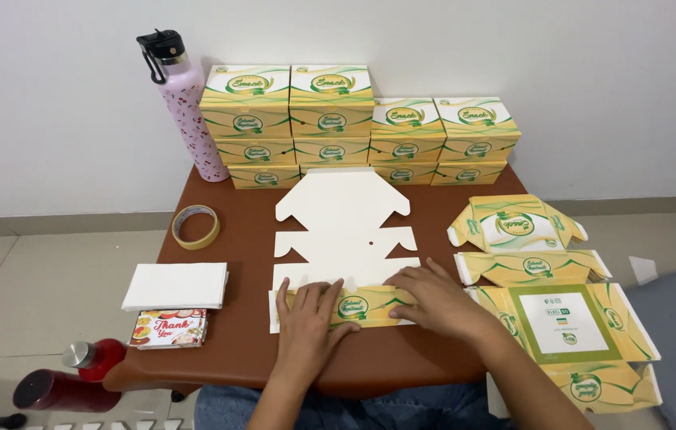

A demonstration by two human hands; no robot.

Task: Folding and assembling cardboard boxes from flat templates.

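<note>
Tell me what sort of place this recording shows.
Probably a home or small-shop packing spot, not a factory: a small brown table against a plain wall, stacked yellow folded boxes, and flat unfolded box blanks beside the one under both hands.

Part of the folded flap of the flat box blank (pixel 346 239) is covered by the left hand (pixel 306 322) and right hand (pixel 433 299); the undersides of the fingers (pixel 330 293) are not seen; both forearms are cut off by the lower edge; the red bottle (pixel 63 386) is partly hidden under the worktop (pixel 242 350); the lower stacked boxes (pixel 358 131) are partly screened by the blank's raised flap.
</note>
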